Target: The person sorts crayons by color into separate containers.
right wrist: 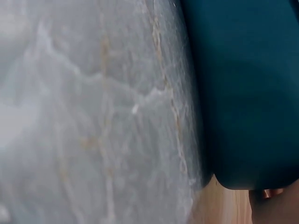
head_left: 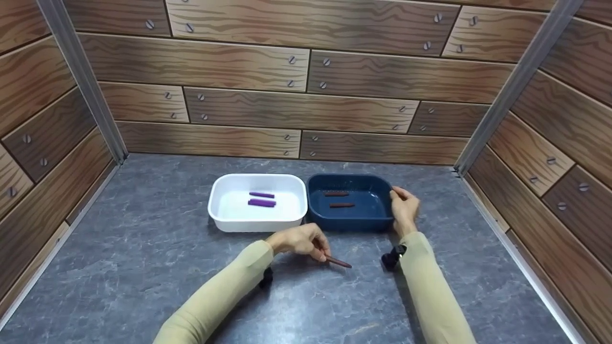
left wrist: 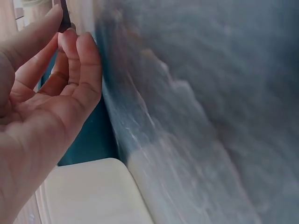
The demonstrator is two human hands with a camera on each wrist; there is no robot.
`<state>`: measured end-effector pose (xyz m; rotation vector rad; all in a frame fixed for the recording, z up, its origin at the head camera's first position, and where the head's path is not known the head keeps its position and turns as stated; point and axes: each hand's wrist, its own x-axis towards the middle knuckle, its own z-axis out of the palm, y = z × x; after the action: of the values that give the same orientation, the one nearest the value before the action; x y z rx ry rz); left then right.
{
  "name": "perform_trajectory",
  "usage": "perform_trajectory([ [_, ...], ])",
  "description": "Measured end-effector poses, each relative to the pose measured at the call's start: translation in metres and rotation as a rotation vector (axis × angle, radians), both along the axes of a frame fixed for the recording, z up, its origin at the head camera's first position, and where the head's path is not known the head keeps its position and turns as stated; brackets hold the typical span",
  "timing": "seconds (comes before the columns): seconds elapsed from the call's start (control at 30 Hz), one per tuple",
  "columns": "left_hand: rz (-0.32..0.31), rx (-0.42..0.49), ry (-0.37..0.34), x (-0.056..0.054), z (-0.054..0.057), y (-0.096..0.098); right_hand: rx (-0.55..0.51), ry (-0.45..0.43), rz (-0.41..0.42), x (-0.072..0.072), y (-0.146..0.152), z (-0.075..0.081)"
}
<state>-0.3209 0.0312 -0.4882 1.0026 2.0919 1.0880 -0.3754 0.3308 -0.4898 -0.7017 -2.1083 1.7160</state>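
Observation:
My left hand (head_left: pixel 302 239) pinches a slim brown crayon (head_left: pixel 339 261) by one end, just above the table in front of the dark blue bin (head_left: pixel 351 224). In the left wrist view, thumb and fingertips hold the dark stick (left wrist: pixel 65 17) at the top edge; its far end is out of frame. With my right hand (head_left: pixel 405 208) I grip the blue bin's right end, thumb at the rim. Only part of that hand (right wrist: pixel 279 207) shows in the right wrist view. Inside the blue bin lie two brown crayons (head_left: pixel 342 205), apart from each other.
A white bin (head_left: pixel 258 226) stands against the blue bin's left side, with several purple crayons (head_left: pixel 262 203) in it. Beneath is a grey marbled tabletop (head_left: pixel 143 239). Wood-patterned walls (head_left: pixel 248 110) enclose the back and both sides.

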Motion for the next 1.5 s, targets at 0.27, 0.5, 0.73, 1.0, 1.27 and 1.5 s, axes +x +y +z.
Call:
perform_trajectory([
  [0.27,0.053,0.075,-0.004,0.001,0.014,-0.005,0.000,0.008,-0.006,-0.002,-0.001,0.000],
  [0.5,0.060,0.101,0.018,0.000,0.024,-0.007,0.007,0.005,-0.019,-0.002,0.000,-0.001],
  [0.73,0.076,0.130,0.039,-0.003,0.031,-0.008,-0.006,0.025,-0.011,0.000,-0.001,-0.002],
  [1.0,0.166,0.203,0.016,-0.010,0.040,-0.009,0.001,0.013,-0.010,0.001,-0.001,-0.002],
  [1.27,0.202,0.239,-0.013,-0.018,0.045,-0.011,-0.011,0.017,-0.007,0.000,-0.002,-0.003],
  [1.5,0.240,0.260,0.005,-0.024,0.045,-0.009,-0.016,0.030,-0.014,-0.001,0.000,-0.003],
])
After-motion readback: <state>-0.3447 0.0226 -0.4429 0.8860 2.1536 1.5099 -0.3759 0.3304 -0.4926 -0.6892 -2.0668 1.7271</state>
